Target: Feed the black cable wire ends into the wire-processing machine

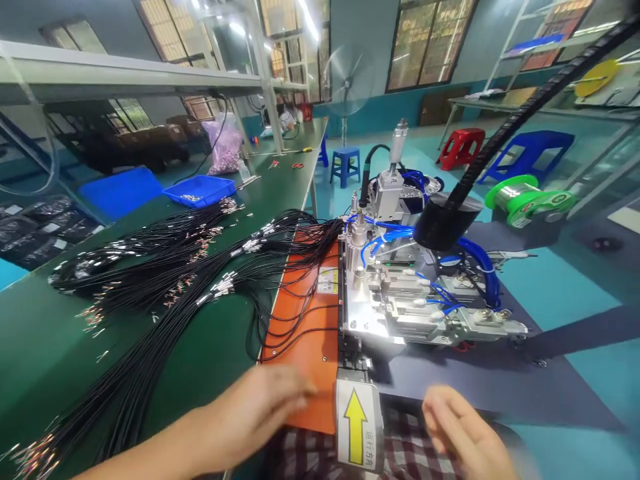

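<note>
The left hand (265, 407), blurred and loosely bent, is over the near end of the orange panel (325, 407); the right hand (467, 427), narrowly curled, hangs right of the arrow-marked cover (356, 427), and whether either grips anything cannot be told. Black cables (155, 340) run from the green table (210, 360) at left to the machine (415, 327), probably best handled singly, without tugging neighbours.

PLACE: factory workshop | blue-tubed machine (415, 300) | black cable bundles (155, 347) | green wire spool (525, 200) | standing fan (347, 83)
</note>
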The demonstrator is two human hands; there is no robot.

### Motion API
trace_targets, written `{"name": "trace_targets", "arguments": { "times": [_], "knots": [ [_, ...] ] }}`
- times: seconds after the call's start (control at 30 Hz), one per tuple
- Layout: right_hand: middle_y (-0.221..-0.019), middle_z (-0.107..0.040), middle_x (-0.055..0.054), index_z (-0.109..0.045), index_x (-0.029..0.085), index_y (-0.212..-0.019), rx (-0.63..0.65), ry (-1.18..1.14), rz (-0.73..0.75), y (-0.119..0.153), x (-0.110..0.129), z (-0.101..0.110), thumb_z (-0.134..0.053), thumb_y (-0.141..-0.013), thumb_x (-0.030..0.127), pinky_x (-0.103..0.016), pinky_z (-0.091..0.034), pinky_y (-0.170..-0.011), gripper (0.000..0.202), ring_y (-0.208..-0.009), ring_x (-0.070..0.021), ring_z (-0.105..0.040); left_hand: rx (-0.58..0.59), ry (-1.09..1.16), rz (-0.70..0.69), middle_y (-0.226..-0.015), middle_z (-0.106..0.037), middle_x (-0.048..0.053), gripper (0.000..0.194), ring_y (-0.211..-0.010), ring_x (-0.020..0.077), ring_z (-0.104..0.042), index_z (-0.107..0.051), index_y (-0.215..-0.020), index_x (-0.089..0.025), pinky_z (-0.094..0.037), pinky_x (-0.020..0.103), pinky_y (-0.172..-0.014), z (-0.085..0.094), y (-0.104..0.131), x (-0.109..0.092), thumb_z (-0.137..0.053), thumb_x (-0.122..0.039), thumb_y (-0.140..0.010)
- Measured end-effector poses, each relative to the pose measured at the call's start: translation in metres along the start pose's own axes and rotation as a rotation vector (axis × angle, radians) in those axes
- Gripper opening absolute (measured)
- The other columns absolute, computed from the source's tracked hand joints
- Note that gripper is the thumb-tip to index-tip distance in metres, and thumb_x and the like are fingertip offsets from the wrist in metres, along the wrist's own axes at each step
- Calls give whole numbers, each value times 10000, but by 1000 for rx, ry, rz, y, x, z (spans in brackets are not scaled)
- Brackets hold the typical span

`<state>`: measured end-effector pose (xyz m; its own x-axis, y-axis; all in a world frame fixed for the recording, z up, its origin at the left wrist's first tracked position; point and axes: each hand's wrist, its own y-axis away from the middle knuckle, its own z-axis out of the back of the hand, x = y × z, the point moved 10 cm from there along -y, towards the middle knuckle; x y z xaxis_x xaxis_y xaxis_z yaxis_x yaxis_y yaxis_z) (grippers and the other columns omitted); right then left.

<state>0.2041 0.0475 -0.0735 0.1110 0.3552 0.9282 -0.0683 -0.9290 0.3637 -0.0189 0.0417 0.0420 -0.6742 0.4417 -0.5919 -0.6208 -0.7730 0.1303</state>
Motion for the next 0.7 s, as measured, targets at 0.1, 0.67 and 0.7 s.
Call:
{"name": "trace_targets", "arguments": {
  "times": [0.1, 0.67, 0.7],
  "knots": [
    [-650, -534, 35, -614, 214, -862, 17, -37, 50, 1, 17, -26, -706, -693, 516, -201, -354, -455, 357, -496, -106, -418, -132, 193, 43, -854, -648, 26, 244, -765, 145, -586, -604, -1030, -196, -421, 217, -699, 26, -41, -8, -375, -219, -946],
    [-657, -560, 13, -645, 197, -712, 223, -147, 103, -5, 36, -54, -724, -722, 289, -225, -421, -512, 122, -540, -121, -491, 47, 527, 184, -866, -603, 14, 192, -771, 162, -555, -525, -1070, -240, -412, 214, -651, -41, -69, -12, -449, -262, -895],
    [-685, -573, 1, -653, 194, -707, 245, -128, 129, -5, 39, -58, -724, -723, 280, -237, -436, -555, 113, -595, -138, -518, 86, 590, 213, -859, -590, 7, 210, -776, 159, -546, -491, -1097, -245, -406, 213, -646, -44, -69, -12, -450, -257, -892]
  ]
}}
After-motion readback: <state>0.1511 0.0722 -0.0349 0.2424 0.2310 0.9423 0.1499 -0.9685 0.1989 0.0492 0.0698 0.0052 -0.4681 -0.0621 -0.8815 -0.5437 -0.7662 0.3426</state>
